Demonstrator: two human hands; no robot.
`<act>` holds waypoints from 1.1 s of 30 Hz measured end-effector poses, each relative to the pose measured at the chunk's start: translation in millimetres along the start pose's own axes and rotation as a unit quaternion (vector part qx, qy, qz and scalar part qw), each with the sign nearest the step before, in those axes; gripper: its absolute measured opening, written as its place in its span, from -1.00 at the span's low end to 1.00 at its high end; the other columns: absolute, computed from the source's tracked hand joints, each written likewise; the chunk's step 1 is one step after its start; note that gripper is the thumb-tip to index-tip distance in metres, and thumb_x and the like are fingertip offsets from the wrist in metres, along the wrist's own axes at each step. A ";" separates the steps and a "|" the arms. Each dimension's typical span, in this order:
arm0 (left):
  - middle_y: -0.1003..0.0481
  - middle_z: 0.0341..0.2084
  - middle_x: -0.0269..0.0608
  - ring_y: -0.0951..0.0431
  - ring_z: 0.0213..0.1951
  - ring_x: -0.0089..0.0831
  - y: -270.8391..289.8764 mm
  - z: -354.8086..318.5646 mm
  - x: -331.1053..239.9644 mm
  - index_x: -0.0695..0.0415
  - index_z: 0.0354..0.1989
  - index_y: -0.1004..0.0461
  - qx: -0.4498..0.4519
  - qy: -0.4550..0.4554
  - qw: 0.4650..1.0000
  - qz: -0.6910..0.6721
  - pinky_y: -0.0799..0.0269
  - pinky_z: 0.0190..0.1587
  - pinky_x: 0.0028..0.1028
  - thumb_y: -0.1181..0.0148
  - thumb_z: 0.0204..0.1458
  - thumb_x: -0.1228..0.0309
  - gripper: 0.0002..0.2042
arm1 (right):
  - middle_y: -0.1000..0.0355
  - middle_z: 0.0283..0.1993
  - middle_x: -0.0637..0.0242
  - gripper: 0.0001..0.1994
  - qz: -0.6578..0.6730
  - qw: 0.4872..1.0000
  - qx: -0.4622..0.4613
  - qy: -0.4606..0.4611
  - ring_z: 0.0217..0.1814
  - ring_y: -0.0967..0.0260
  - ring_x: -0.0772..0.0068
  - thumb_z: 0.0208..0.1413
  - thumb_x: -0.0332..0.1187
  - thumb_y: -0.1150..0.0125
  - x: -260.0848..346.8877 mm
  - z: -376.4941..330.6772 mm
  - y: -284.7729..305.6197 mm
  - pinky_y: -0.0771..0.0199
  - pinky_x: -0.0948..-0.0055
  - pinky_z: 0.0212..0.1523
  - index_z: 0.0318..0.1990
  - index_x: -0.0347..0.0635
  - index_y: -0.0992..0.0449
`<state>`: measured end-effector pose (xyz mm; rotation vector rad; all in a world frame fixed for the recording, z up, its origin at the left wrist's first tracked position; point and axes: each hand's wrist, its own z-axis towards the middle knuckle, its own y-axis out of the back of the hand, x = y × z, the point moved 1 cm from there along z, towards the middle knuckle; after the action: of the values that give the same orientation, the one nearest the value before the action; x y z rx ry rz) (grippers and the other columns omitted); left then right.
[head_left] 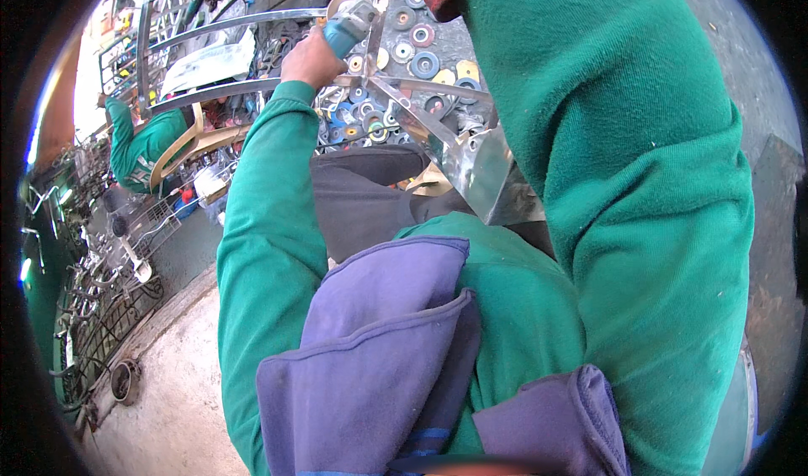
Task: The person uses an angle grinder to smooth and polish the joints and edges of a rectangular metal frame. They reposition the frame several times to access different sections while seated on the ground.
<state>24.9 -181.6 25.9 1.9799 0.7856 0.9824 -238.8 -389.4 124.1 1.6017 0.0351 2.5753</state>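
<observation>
Metal workshop, grinding discs (402,51), steel frames (210,28)

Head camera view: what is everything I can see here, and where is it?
angle grinder: one, light blue, top centre, in the left hand
metal strips: several, shiny silver, crossing under the grinder
used discs: many, mixed colours, heaped on the ground at top centre
metal sheet: one, shiny, centre right
co-worker: one, green top, far left
ironwork: dark scrolled pieces, lower left
cloth: blue-purple, bottom centre
left hand: gripping the grinder, green sleeve
right hand: hidden; only its green sleeve shows at right
</observation>
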 end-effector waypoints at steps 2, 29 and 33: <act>-0.64 0.04 0.29 -0.67 0.10 0.20 -1.3 0.0 0.1 0.26 0.17 -0.41 -0.004 -0.011 1.000 0.001 -0.58 0.18 0.03 -0.52 -0.11 0.13 -0.30 | -0.67 -0.16 0.14 -0.60 0.003 1.000 0.002 -0.003 -0.09 -0.61 0.13 0.33 0.02 -0.27 -0.5 -1.3 -0.9 -0.62 0.21 -0.03 -0.07 -0.16 -0.71; -0.63 0.07 0.28 -0.66 0.13 0.15 -6.7 -2.7 5.8 0.27 0.23 -0.41 0.017 0.005 1.000 -0.017 -0.56 0.22 -0.05 -0.53 -0.11 0.11 -0.25 | -0.67 -0.16 0.15 -0.61 0.009 1.000 0.017 -0.018 -0.09 -0.61 0.16 0.30 -0.01 -0.28 -2.0 -5.5 -5.6 -0.62 0.23 -0.02 -0.05 -0.17 -0.71; -0.63 0.09 0.25 -0.66 0.15 0.13 -6.1 -5.1 5.5 0.26 0.28 -0.39 0.022 0.009 1.000 -0.017 -0.56 0.24 -0.07 -0.52 -0.11 0.12 -0.22 | -0.67 -0.16 0.15 -0.61 0.006 1.000 0.018 -0.019 -0.09 -0.61 0.16 0.30 -0.02 -0.28 -2.3 -5.4 -5.9 -0.62 0.23 -0.02 -0.04 -0.17 -0.71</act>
<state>22.3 -172.4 24.8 1.9913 0.8553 0.9729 -242.1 -383.5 119.3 1.6677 0.0686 2.5669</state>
